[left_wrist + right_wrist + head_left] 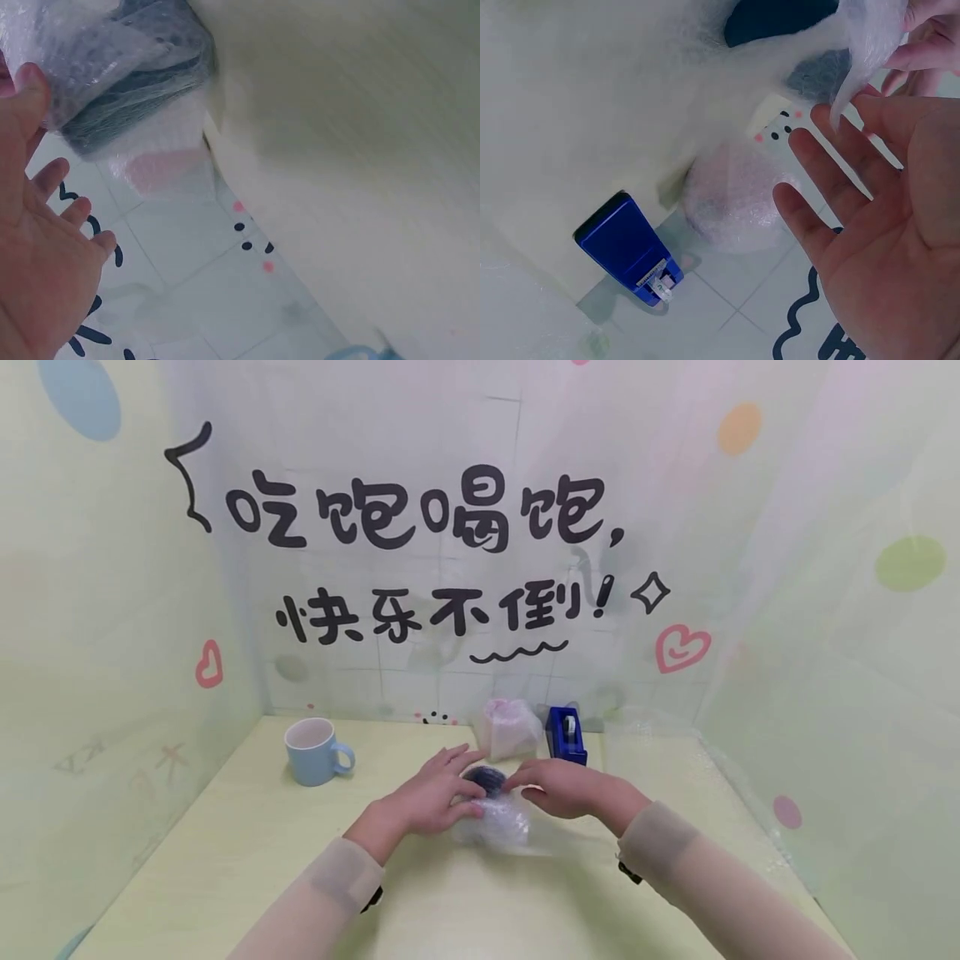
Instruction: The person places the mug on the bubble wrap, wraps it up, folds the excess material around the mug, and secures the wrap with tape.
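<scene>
A dark blue rounded object (486, 779) sits on the table, partly covered by clear bubble wrap (504, 823). Its base and most of its sides are hidden under the film. At its left, my left hand (435, 792) holds the wrapped object, the thumb on the film and the last fingers spread in the left wrist view. On the other side, my right hand (566, 787) pinches a flap of the wrap (870, 45) between thumb and index finger. Its other fingers (821, 169) stand out straight.
A light blue mug (311, 752) stands at the left. Behind the hands are a pinkish bubble-wrapped bundle (512, 728) and a blue tape dispenser (566, 735). More bubble wrap (652, 777) lies on the right side of the table. Printed curtains (450, 693) enclose the back and sides.
</scene>
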Motion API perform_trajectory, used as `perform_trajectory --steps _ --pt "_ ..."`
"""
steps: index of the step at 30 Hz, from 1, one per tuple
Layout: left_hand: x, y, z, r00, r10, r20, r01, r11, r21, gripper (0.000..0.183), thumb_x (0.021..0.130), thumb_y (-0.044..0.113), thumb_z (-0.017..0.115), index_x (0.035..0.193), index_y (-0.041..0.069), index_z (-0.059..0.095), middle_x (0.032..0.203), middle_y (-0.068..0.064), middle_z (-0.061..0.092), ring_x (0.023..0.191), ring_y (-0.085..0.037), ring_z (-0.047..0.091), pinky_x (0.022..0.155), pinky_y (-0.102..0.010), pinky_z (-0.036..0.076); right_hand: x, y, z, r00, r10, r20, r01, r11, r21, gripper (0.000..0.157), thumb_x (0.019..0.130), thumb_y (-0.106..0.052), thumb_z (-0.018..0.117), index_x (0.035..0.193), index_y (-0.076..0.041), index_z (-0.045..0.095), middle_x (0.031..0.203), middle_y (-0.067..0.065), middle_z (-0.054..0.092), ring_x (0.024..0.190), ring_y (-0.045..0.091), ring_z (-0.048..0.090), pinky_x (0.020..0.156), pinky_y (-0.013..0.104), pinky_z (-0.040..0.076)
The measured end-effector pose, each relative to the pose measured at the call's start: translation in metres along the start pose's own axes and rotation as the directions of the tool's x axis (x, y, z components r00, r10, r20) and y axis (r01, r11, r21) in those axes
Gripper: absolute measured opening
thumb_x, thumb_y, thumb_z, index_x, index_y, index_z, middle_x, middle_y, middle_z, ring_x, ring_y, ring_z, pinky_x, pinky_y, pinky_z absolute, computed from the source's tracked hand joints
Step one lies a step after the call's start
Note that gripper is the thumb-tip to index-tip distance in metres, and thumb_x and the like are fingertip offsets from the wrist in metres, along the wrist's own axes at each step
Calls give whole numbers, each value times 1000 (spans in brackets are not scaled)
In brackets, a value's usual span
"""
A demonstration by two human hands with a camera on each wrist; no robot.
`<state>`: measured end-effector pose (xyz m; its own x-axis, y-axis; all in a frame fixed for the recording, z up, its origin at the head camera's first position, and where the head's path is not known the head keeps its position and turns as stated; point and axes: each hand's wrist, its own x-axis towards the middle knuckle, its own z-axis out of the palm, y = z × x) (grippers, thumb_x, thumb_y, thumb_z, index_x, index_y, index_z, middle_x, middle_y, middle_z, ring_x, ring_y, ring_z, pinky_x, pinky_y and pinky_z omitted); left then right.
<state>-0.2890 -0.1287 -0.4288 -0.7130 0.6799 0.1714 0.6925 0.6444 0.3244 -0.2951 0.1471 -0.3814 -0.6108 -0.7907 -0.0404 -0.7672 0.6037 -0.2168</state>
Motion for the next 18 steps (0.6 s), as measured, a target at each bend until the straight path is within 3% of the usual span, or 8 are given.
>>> perform_trajectory --steps 5,9,13,18 --pt "0 -3 -10 997 -61 49 56 993 107 32 109 33 67 137 22 79 180 -14 30 167 -49 21 135 -71 14 -1 0 1 1000 -23 15 22 999 29 34 109 -6 64 140 -15 75 125 5 75 116 23 71 105 42 60" --pt "2 -4 -16 995 -69 78 56 987 150 34 111 27 65 142 22 75 179 -17 30 166 -51 24 134 -73 17 0 -2 8 999 -39 -10 40 997 69 32 109 -9 67 140 -13 75 124 4 75 114 19 69 104 39 60" --pt "6 -2 -19 989 -104 106 87 984 154 35 112 23 63 145 25 73 178 -16 34 165 -46 29 134 -70 21 1 -2 20 990 -65 -123 69 997 33 27 105 -13 74 132 -14 79 120 4 74 113 19 66 103 39 58" --pt "5 -3 -14 980 -148 133 136 986 97 40 115 27 55 153 25 66 176 -15 38 164 -43 33 132 -68 27 6 0 37 954 -81 -289 68 996 -53 18 100 -17 81 118 -16 83 116 3 77 115 24 65 105 44 57"
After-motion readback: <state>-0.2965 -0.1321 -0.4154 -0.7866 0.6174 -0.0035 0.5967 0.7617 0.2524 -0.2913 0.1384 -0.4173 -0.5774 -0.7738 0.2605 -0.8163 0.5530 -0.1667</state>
